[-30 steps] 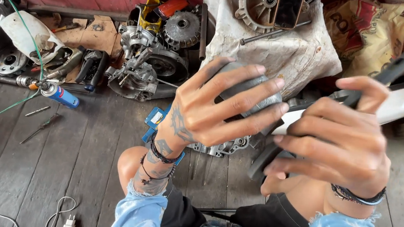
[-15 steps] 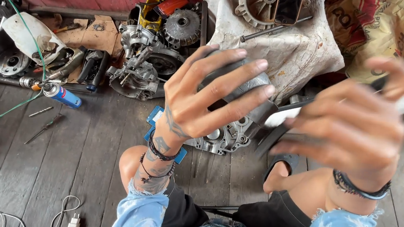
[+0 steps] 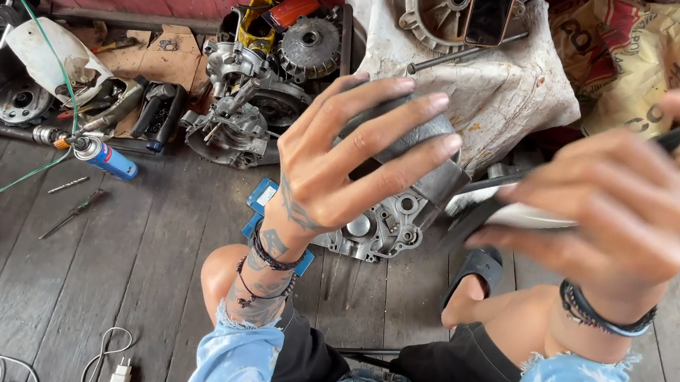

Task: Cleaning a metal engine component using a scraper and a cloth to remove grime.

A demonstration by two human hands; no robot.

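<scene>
Left hand: fingers spread and curled over a dark grey drum-shaped part, clamping it from above, palm away from the camera. Right hand: fingers closed around a flat black-and-white tool, blurred; its exact kind cannot be told.

The part sits raised at chest height, above the knees and over a bare aluminium engine case lying on the plank floor. Its round axis seems to run from lower left toward upper right, open end facing the tool. The tool's long axis slants from lower left up toward the right, its dark tip just beside the part's lower edge.

Progress, as a judgement: work on the part looks midway, tool applied, part not set down.

Further out: a blue spray can, more engine pieces by the red wall.
</scene>
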